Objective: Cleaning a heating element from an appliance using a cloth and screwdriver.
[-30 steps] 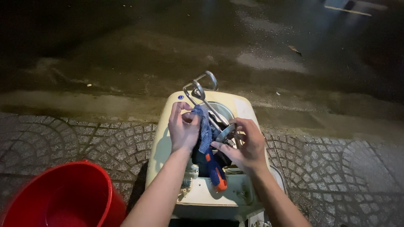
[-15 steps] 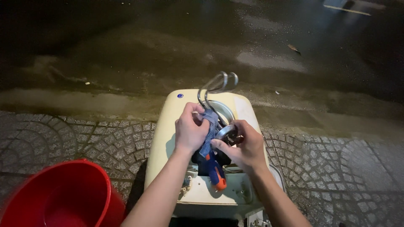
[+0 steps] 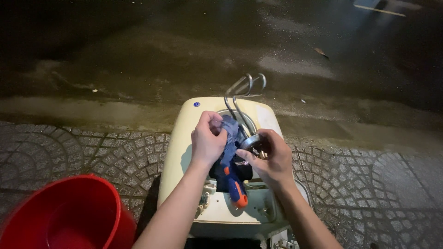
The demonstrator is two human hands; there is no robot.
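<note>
1. The left hand (image 3: 207, 140), just left of the frame's centre, has its grip clenched around a blue-grey cloth (image 3: 229, 133), which is bunched up against a looped metal heating element (image 3: 243, 99).
2. The right hand (image 3: 272, 161), just right of centre, pinches the round metal flange (image 3: 251, 141) at the base of the element between thumb and fingers.
3. The element's bent tubes rise from the flange toward the upper middle of the frame, standing above the far end of a cream-coloured water heater casing (image 3: 184, 138).
4. The casing lies on its back in the lower centre of the frame; its near end is open and shows inner fittings.
5. A screwdriver with a blue and orange handle (image 3: 233, 182) lies on the open part of the casing, below and between the two hands, tip end hidden under the cloth.
6. A red plastic bucket (image 3: 69, 216) sits in the lower left corner, near the casing but apart from it.
7. Patterned paving stones (image 3: 369, 184) fill the lower band of the frame; wet dark road surface (image 3: 138, 46) fills the upper half.
</note>
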